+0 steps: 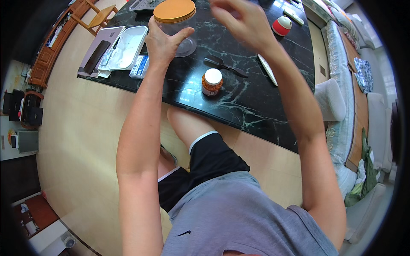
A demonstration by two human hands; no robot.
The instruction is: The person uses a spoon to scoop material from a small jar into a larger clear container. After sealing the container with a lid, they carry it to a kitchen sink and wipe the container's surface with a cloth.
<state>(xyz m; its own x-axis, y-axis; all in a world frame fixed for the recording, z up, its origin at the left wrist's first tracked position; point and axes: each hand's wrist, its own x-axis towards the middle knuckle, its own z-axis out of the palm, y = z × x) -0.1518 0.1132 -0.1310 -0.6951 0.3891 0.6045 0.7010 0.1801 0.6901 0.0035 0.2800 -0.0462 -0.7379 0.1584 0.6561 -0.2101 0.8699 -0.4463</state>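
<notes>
My left hand [161, 43] is wrapped around a transparent jar [185, 47] with a gold screw lid [174, 10], near the table's far left part. The jar looks empty and its lid is on. Off to the right, my right hand [241, 20] is raised over the table, slightly blurred, thumb and fingers apart with nothing seen between them. The top frame edge cuts off part of its fingers. Between my forearms, a pill bottle [212, 82] with a white cap and orange contents stands upright. Just behind it lies a dark plastic scoop [225, 65].
The black marbled table [256, 110] bears a white tray [128, 48], a small blue-and-white box [139, 66], a laptop-like grey slab [93, 52], a red-and-white round container [282, 26] and a white strip-shaped object [267, 69]. A wooden chair [96, 19] and white stool [330, 99] flank it.
</notes>
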